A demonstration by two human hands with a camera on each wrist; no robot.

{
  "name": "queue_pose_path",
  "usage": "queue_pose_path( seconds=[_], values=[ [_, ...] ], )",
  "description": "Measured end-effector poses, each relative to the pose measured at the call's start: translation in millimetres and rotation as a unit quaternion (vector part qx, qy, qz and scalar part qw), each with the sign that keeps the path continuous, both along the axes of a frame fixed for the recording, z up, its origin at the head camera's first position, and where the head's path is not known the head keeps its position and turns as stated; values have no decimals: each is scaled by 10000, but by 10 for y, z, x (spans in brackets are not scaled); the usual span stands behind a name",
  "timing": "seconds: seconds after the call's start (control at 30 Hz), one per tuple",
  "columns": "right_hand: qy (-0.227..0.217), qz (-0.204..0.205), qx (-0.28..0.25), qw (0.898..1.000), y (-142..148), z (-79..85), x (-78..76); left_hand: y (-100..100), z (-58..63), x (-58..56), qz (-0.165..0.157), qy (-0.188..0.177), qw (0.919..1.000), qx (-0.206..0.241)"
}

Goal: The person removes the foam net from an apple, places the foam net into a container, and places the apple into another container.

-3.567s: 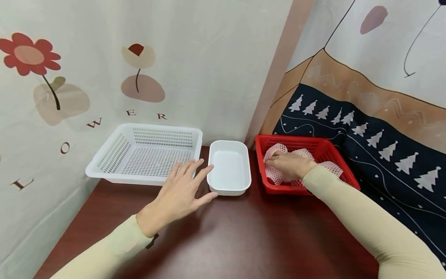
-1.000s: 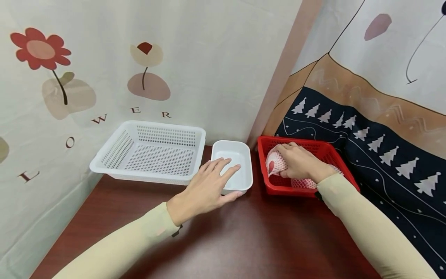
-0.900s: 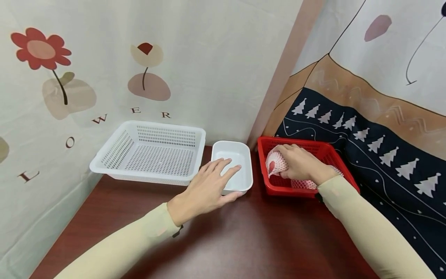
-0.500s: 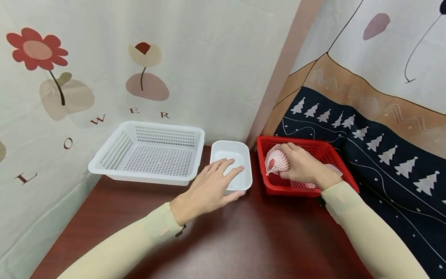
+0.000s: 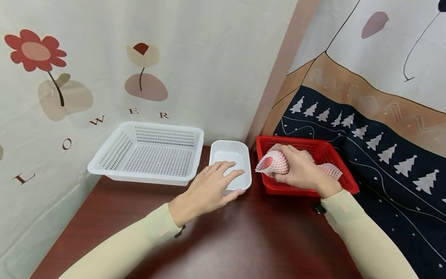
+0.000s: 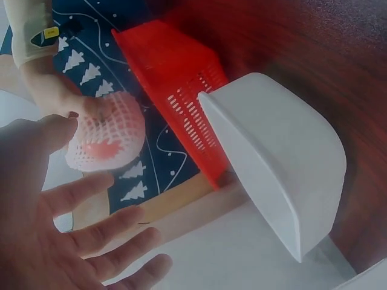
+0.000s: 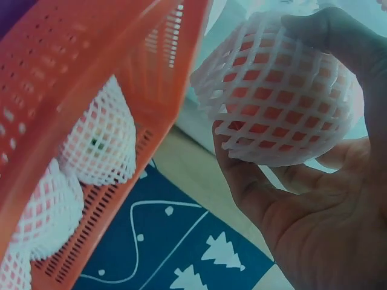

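Note:
My right hand (image 5: 299, 169) grips a round reddish fruit in a white foam net (image 5: 277, 162), above the left part of the red basket (image 5: 351, 186). Up close in the right wrist view, fingers and thumb curl round the foam net (image 7: 284, 96), with red showing through its mesh. More netted fruits (image 7: 103, 136) lie in the basket. My left hand (image 5: 209, 186) is spread over the near end of a small white tray (image 5: 247, 176); whether it touches the tray I cannot tell. In the left wrist view its fingers hold nothing.
A wide white perforated basket (image 5: 146, 179) stands left of the tray, against the patterned curtain (image 5: 216, 69). All the containers are on a dark reddish-brown table (image 5: 244, 240). A dark blue cloth with tree prints (image 5: 379, 193) hangs beside the red basket.
My right hand has taken hold of the netted fruit and raised it up and slightly left, over the red basket's rim. Earlier my left hand moved right to the small tray; since then it barely moves.

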State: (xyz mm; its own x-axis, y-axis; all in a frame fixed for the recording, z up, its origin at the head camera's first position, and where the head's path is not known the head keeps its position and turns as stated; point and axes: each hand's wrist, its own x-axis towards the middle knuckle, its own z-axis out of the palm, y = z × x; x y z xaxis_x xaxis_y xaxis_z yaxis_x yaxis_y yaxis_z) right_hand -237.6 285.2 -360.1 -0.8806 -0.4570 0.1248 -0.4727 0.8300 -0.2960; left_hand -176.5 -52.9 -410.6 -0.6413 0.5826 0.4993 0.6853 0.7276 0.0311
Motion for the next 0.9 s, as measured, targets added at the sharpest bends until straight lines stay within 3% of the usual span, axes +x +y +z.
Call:
queue_pose_path(
  seconds=[0.4,0.67,0.9],
  values=[
    [82,274,-532,9982,-136,-128,159,-80,-2,44,-172,245,9989,375],
    [-52,414,-699,9967,-267,-185,246,-129,-18,76,-315,113,9955,887],
    [-10,633,-781,9949,-331,-234,266,-135,5,101,-679,-152,9854,1554]
  ],
)
